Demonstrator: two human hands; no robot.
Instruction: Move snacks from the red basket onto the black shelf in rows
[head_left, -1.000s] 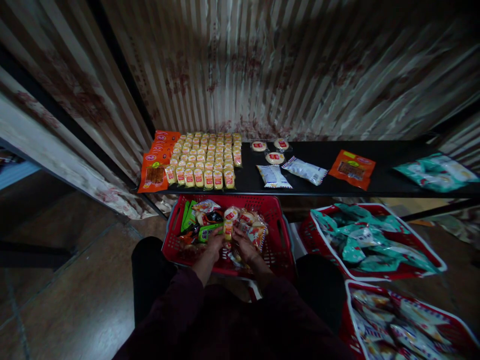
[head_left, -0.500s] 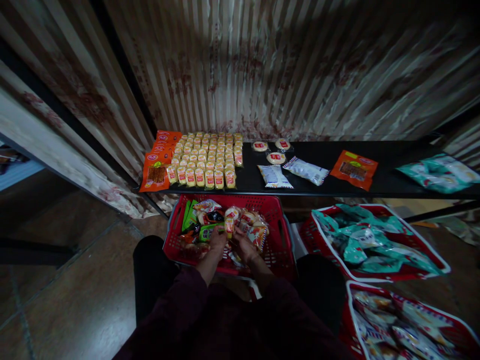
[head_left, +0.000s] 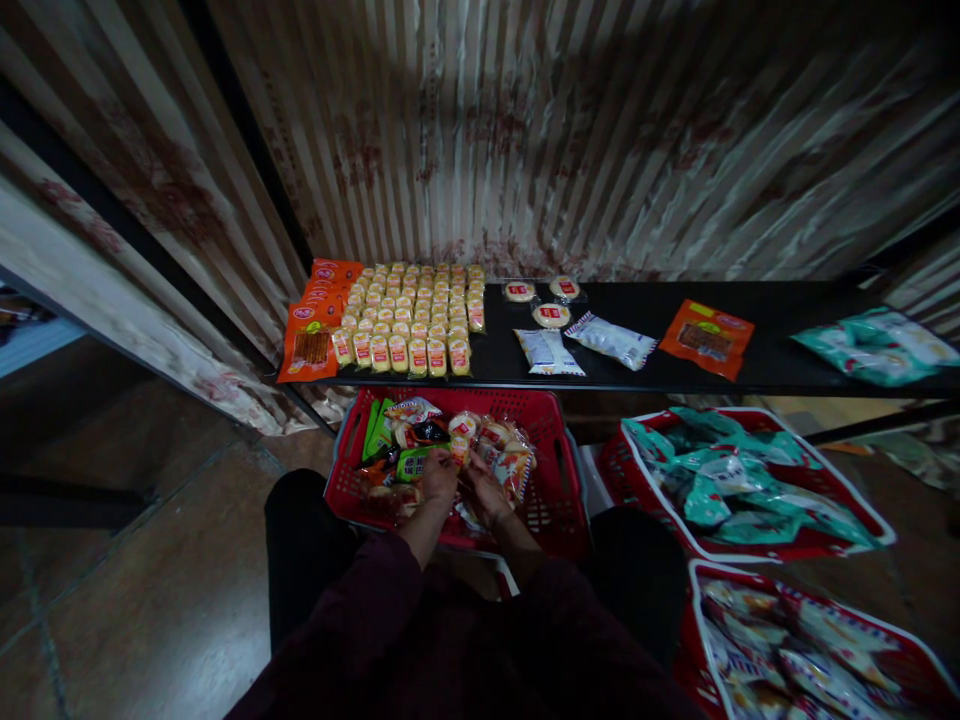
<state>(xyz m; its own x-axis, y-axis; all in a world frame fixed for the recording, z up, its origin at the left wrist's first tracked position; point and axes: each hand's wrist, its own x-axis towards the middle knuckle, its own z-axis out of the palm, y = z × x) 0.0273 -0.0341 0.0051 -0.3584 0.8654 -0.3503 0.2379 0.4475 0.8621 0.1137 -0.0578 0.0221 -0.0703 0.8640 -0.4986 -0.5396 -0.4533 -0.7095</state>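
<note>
Over the red basket my left hand and my right hand come together with bent fingers. Between their fingertips is a small yellow packaged cake, gripped from both sides. A round wrapped pastry lies just beyond it. Around my hands the basket holds a green snack packet, more wrapped pastries and other mixed packets. On the black shelf above, many similar yellow cakes stand in tight rows.
Orange packets lie left of the cake rows. Right of them are round pastries, white packets, another orange packet and a teal bag. Baskets of teal bags and striped packets stand at right.
Both hands stay over the basket with the small cake between them, and the fingers have shifted slightly on it. The objects on the shelf have kept their places.
</note>
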